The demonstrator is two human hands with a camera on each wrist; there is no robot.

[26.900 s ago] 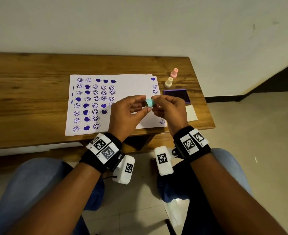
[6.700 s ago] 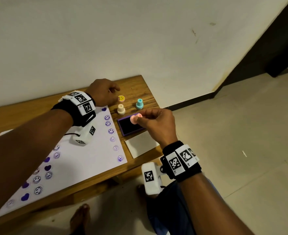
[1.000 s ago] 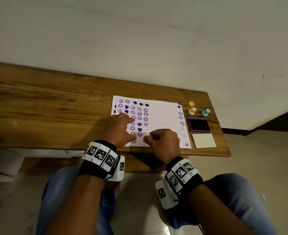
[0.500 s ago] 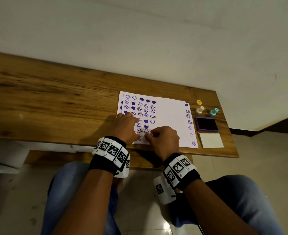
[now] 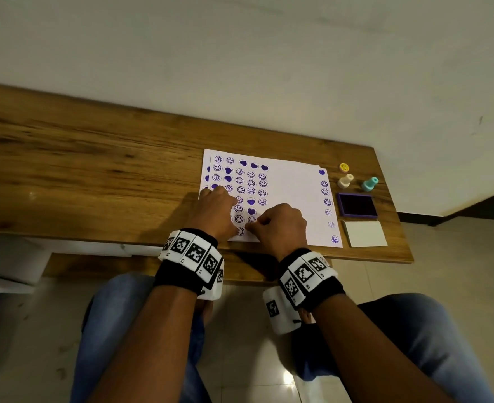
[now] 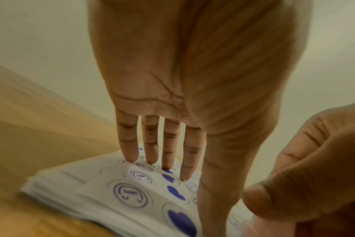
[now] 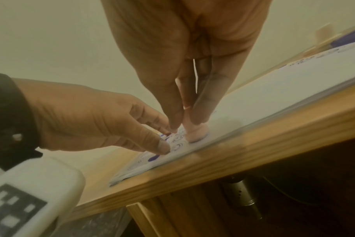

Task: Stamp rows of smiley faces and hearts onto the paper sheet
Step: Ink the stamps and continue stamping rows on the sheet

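Observation:
A white paper sheet (image 5: 292, 196) with purple smiley and heart prints lies on the wooden table (image 5: 94, 175). My right hand (image 5: 280, 225) pinches a small pink stamp (image 7: 195, 133) and holds its foot flat on the sheet near the front edge. In the head view the stamp is hidden under that hand. My left hand (image 5: 216, 210) lies on the sheet's left part, with straight fingers (image 6: 150, 144) pressing the paper (image 6: 95, 189) down. The purple ink pad (image 5: 357, 205) sits to the right of the sheet.
A yellow smiley stamp (image 5: 344, 167), a cream stamp (image 5: 345, 181) and a teal stamp (image 5: 369, 184) stand behind the ink pad. A white pad (image 5: 366, 234) lies in front of it. The wall rises close behind the table, and my knees are under its front edge.
My right hand has shifted slightly toward me along the sheet's front edge with the stamp. The left hand stays on the paper.

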